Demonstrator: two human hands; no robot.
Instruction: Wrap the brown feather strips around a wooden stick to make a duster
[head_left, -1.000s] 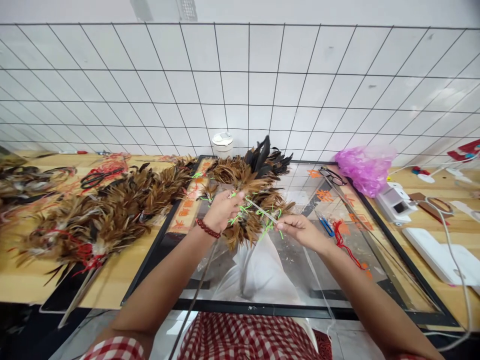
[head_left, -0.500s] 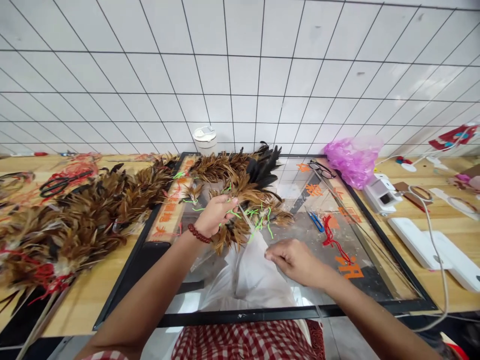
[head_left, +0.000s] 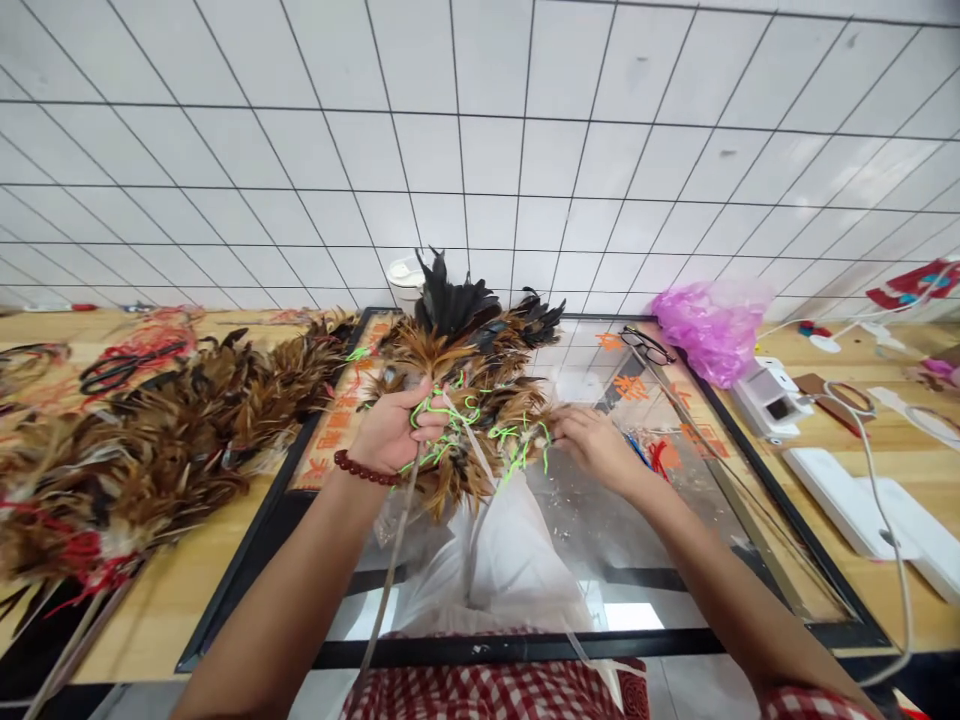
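My left hand (head_left: 396, 428), a beaded bracelet at its wrist, is closed around the thin stick (head_left: 390, 570) of a feather duster. Black feathers (head_left: 454, 305) and brown ones fan out above the grip, bound with green string (head_left: 442, 405). From the binding a pale, thin strip (head_left: 480, 455) trails down toward my lap. My right hand (head_left: 600, 447) pinches the right edge of a brown feather bunch (head_left: 525, 405) with loose green strings, on the glass tabletop. Its fingertips are partly hidden. More brown feathers (head_left: 457, 480) lie below the duster.
Finished-looking feather lengths (head_left: 225, 410) and black scissors (head_left: 127, 368) cover the left side. A white lidded cup (head_left: 406, 275) stands by the wall. To the right are eyeglasses (head_left: 649, 346), a pink plastic bag (head_left: 709, 330), red string (head_left: 658, 458), white devices (head_left: 847, 500) and a cable.
My left hand has raised and turned the duster, so its black feathers point up and the stick shows below. My right hand has left the pale strip and moved up to the feather bunch.
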